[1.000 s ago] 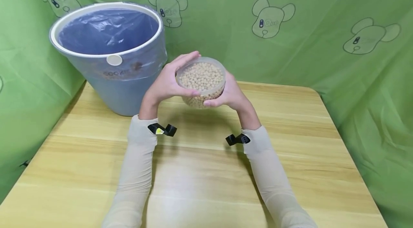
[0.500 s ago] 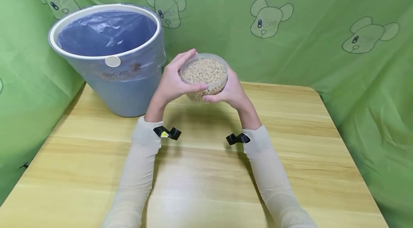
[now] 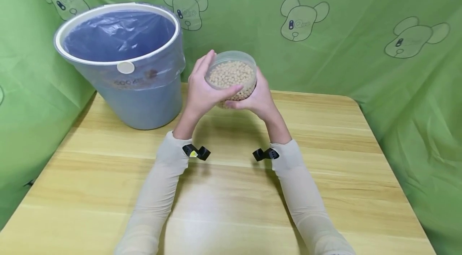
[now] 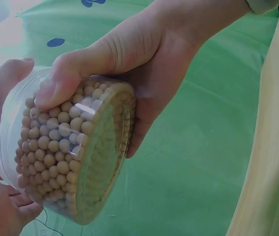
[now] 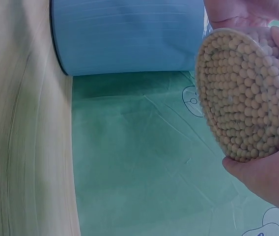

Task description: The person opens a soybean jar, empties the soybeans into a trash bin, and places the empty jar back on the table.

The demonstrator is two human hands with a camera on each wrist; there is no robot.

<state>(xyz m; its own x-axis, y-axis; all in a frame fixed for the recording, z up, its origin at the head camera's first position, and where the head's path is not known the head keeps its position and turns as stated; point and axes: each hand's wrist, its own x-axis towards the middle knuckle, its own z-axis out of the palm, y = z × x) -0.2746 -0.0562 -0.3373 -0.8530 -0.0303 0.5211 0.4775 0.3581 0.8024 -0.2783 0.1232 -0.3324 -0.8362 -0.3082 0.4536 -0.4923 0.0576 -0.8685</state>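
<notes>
Left hand (image 3: 202,92) and right hand (image 3: 258,100) both grip clear round plastic container of beige beans (image 3: 232,76), lifted above wooden tabletop (image 3: 223,191), beside blue bag-lined bin (image 3: 120,60).

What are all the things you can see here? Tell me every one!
Tub of beans: one, clear plastic full of tan round beans, held up above the table, right of the bin.
Bin: one, blue with a white rim and a clear liner bag, back left on the table.
Table: one, light wood, under everything.
Cloth: one, green with cartoon dog heads, behind and beside the table.
Left hand: one, beige sleeve, grips the tub's left side.
Right hand: one, beige sleeve, grips the tub's right side.
</notes>
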